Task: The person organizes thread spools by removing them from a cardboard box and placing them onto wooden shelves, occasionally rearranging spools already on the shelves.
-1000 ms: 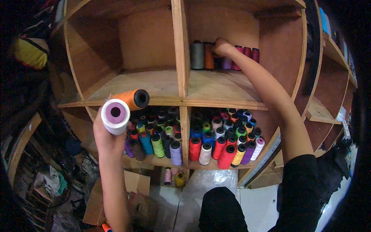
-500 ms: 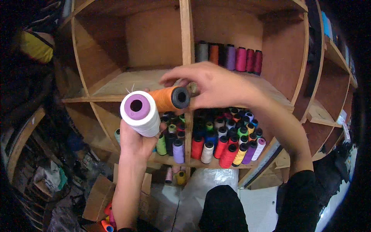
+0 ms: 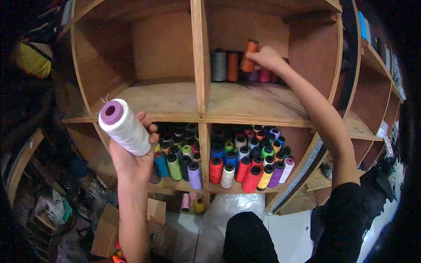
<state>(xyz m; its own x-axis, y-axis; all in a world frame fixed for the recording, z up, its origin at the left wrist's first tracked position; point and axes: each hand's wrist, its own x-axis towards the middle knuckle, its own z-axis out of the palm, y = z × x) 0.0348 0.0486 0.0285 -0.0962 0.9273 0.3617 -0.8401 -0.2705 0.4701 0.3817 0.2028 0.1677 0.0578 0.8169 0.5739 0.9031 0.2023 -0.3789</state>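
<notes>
Orange thread spool (image 3: 250,49) is up in the upper-R compartment (image 3: 313,57), pinched approx. mid-body btwn thumb & fingers of the person's R hand (image 3: 267,59); its base looks clear of the shelf board (image 3: 254,103). Long axis is near vertical, top end tipped slightly R. Prob. light & stiff, w/ smooth windings that could slip or snag; best held round the barrel.

White thread cone (image 3: 131,133) rests in the L hand (image 3: 133,164), palm up, fingers curled round its far side. Its purple end (image 3: 111,112) points up-L & toward the viewer, axis slanting down-R into the palm; a thread tail (image 3: 105,99) sticks out on top. Prob. a bit bulkier, so a full palm grip suits.

Near the orange one: grey spool (image 3: 219,65), dark-orange spool (image 3: 233,66) & pink spool (image 3: 264,75), the last partly hidden. Bay below (image 3: 305,139) is packed w/ spools, e.g. red spool (image 3: 252,179) & yellow spool (image 3: 265,177) up front. Lower down: clear plastic sheeting (image 3: 237,204), cardboard box (image 3: 105,230).
</notes>
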